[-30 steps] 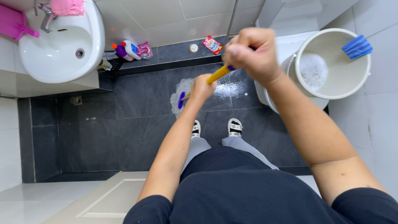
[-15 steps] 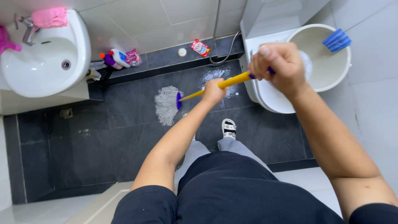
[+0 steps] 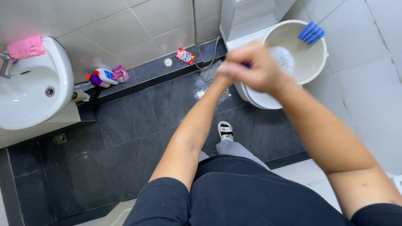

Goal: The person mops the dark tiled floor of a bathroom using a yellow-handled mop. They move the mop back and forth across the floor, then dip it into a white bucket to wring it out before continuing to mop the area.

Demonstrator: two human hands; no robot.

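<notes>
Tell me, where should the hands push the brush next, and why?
Probably a short push toward the wall: both hands, the right hand over the left hand, grip the brush handle above a foamy wet patch on the dark floor, which looks unscrubbed there.

The floor (image 3: 125,121) was dark grey tile, wet and foamy white near the toilet (image 3: 255,98), which was white like the sink (image 3: 25,100). A pink cloth (image 3: 26,47) lay on the sink. The cream bucket (image 3: 312,62) held a blue brush (image 3: 311,32). The sandal (image 3: 225,130) was white with black marks. The handle (image 3: 246,65) showed purple.
</notes>
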